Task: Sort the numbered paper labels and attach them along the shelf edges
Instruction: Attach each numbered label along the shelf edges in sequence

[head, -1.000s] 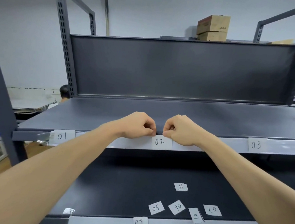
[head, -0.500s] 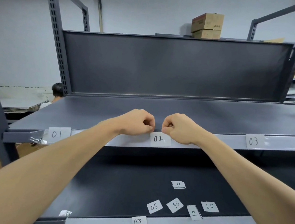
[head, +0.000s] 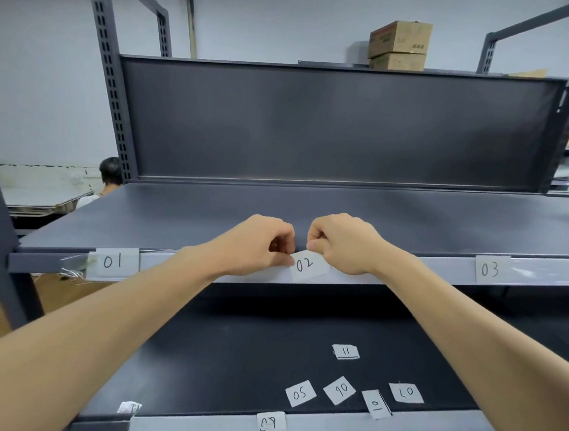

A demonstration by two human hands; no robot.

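Observation:
The white paper label 02 (head: 307, 264) sits tilted at the middle of the upper shelf's pale front edge (head: 409, 264). My left hand (head: 260, 244) pinches its upper left corner and my right hand (head: 342, 242) pinches its upper right corner, both with fingers curled. Labels 01 (head: 113, 262) and 03 (head: 490, 268) are stuck on the same edge, left and right. On the lower shelf (head: 230, 348) lie loose labels 11 (head: 346, 351), 05 (head: 300, 393), 06 (head: 340, 389), 10 (head: 376, 404) and 07 (head: 406, 393). Label 08 (head: 271, 422) sits on the lower edge.
Grey uprights (head: 107, 62) frame the rack, with a dark back panel (head: 335, 127) behind the upper shelf. Cardboard boxes (head: 399, 45) stand on top at the back. A crumpled scrap (head: 128, 408) lies at the lower shelf's front left. A person's head (head: 110, 172) shows at left.
Label 02 now sits tilted, its right side higher, with both hands lifted slightly at its top corners. The view has shifted a little.

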